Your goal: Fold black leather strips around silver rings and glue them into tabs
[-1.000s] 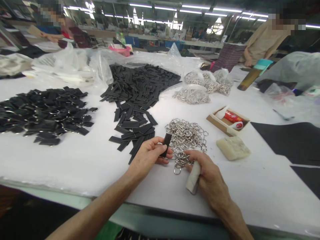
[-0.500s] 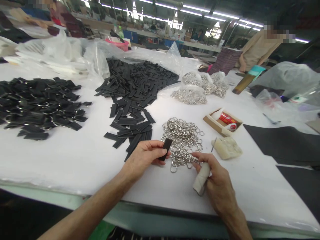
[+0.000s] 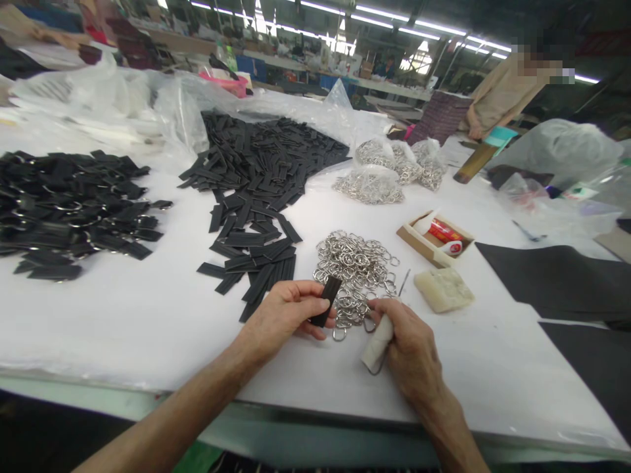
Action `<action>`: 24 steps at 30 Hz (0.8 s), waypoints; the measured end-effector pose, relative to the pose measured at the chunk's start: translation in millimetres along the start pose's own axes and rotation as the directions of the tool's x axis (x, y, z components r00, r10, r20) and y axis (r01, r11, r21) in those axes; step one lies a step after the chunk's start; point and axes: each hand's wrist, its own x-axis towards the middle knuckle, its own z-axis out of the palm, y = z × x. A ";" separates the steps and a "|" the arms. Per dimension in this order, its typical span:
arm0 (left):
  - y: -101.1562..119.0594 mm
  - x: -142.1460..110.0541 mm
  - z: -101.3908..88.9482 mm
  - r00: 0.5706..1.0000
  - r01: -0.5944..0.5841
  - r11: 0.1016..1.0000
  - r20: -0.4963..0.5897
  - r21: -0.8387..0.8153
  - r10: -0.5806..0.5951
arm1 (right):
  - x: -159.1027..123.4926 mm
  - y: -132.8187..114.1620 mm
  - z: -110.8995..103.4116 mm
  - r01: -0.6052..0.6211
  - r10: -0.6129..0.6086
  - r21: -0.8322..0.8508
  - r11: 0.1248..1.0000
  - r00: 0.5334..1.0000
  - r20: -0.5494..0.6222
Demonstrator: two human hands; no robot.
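My left hand (image 3: 290, 309) pinches a short black strip (image 3: 327, 301) between thumb and fingers, tilted up over the table. Close by on its right lies a heap of silver D-rings (image 3: 352, 263). My right hand (image 3: 409, 335) is closed around an awl with a pale wrapped handle (image 3: 377, 345); its thin metal spike (image 3: 405, 282) sticks out past the knuckles. The thumb and forefinger of that hand touch a D-ring (image 3: 369, 323) at the heap's near edge; whether they grip it I cannot tell. Beyond my left hand spreads a large pile of loose black strips (image 3: 271, 157).
Black strips with rings fitted (image 3: 73, 210) are piled at left. Bagged rings (image 3: 369, 185) lie farther back. To the right are a small cardboard box (image 3: 419, 244), a waxy yellowish block (image 3: 444, 290), black sheets (image 3: 557, 272) and a bottle (image 3: 476, 164). A person (image 3: 507, 92) stands behind.
My right hand has moved left with the awl, closer to my left hand, and its fingertips have reached the near rings. The awl's spike now points away from the waxy block. The view has shifted slightly.
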 end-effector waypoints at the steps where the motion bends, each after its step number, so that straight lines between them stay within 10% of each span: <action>1: 0.0 0.0 0.7 1.000 0.007 1.000 0.020 0.017 -0.007 | 0.2 -0.5 -0.2 -0.019 0.019 0.013 1.000 1.000 -0.007; 11: -5.3 -0.4 10.5 0.969 0.065 0.990 0.228 0.128 -0.093 | 10.8 -19.2 -13.3 -0.307 0.413 0.597 0.741 0.910 -0.044; 17: -4.3 -2.8 14.0 0.963 0.041 0.981 0.254 0.190 -0.090 | 8.1 -28.5 -13.5 -0.270 0.299 0.305 0.913 0.953 -0.050; 24: -11.1 -3.5 10.5 0.968 -0.080 0.964 0.249 0.255 0.015 | 10.7 -39.4 -4.8 0.080 -0.076 0.039 0.996 0.994 -0.080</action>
